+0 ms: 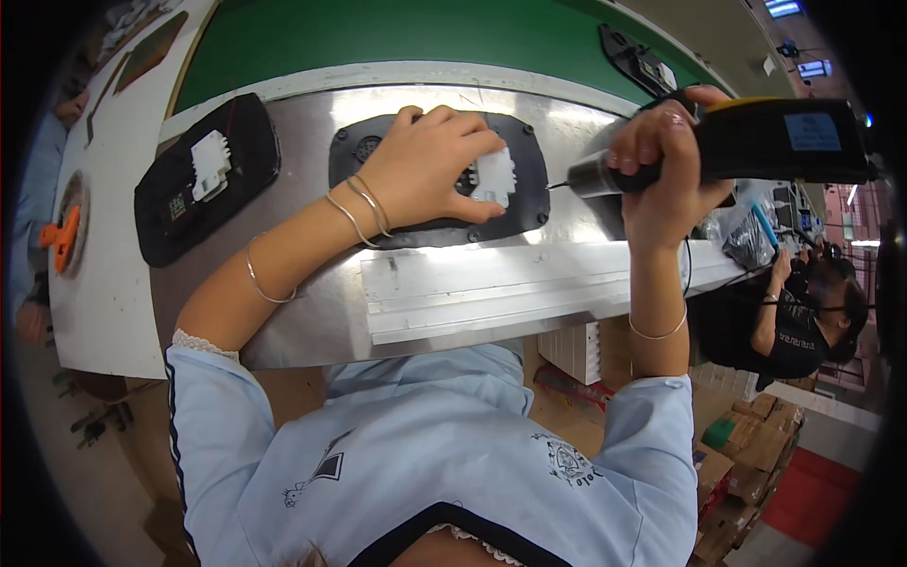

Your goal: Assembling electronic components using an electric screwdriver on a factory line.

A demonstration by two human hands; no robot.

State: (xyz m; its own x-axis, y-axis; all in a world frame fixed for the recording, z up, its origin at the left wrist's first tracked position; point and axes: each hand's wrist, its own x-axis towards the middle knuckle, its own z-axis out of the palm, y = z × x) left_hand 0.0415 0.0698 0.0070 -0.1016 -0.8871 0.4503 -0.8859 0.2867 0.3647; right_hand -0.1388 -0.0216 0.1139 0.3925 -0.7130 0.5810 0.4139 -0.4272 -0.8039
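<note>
While the left hand [435,167] clasps the white block [497,177] on the black panel [531,156] beneath, the right hand [667,165] grips a power screwdriver [756,142], best applied square-on.

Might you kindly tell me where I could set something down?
Bare metal table shows between the left panel and middle panel; the green surface beyond has open room. It is crowded around the middle panel, between the left hand and the power driver.

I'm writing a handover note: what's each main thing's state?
Left hand: spread over the middle panel
Right hand: closed around the power driver
Power driver: held; running or idle unclear
Middle panel: lying flat
White part: on middle panel, partly covered
Left panel: lying untouched
</note>
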